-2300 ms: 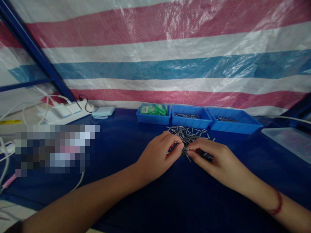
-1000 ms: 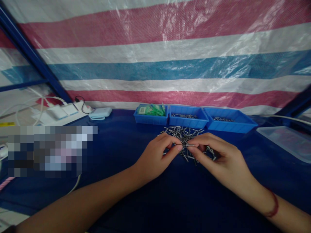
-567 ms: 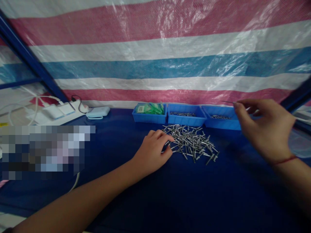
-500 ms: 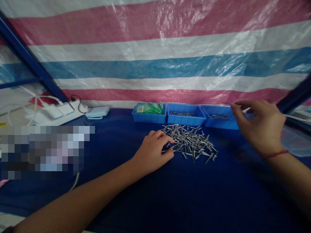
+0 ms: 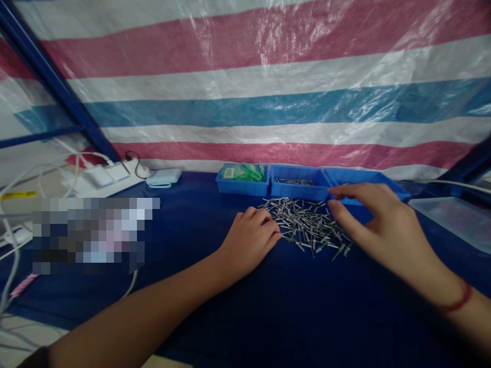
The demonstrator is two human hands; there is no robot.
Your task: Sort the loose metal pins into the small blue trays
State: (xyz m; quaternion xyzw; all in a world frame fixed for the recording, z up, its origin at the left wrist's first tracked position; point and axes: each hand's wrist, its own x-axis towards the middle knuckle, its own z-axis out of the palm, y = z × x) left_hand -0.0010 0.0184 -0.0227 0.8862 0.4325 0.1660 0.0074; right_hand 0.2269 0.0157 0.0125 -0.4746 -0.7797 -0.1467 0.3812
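Observation:
A loose pile of metal rivets (image 5: 307, 225) lies on the dark blue table. At its left edge is my left hand (image 5: 251, 239), thumb and forefinger pinched on the end of a rivet (image 5: 288, 237). My right hand (image 5: 378, 220) hovers over the pile's right side, thumb and forefinger apart with nothing between them. Behind the pile stand three blue bins: the left bin (image 5: 241, 188) has green packets (image 5: 247, 172), the middle bin (image 5: 299, 192) has rivets, and the right bin (image 5: 387, 180) is partly hidden by my right hand.
On the left are a white power strip (image 5: 111, 184) with cables, a light blue case (image 5: 163, 177) and a blurred-out patch. A clear plastic tray (image 5: 456, 220) lies at the right. A striped sheet (image 5: 268, 112) hangs behind, between blue frame posts.
My right hand has come left and down from the right bin to the pile, and the thin piece between its fingers is gone. My left thumb and forefinger have closed together.

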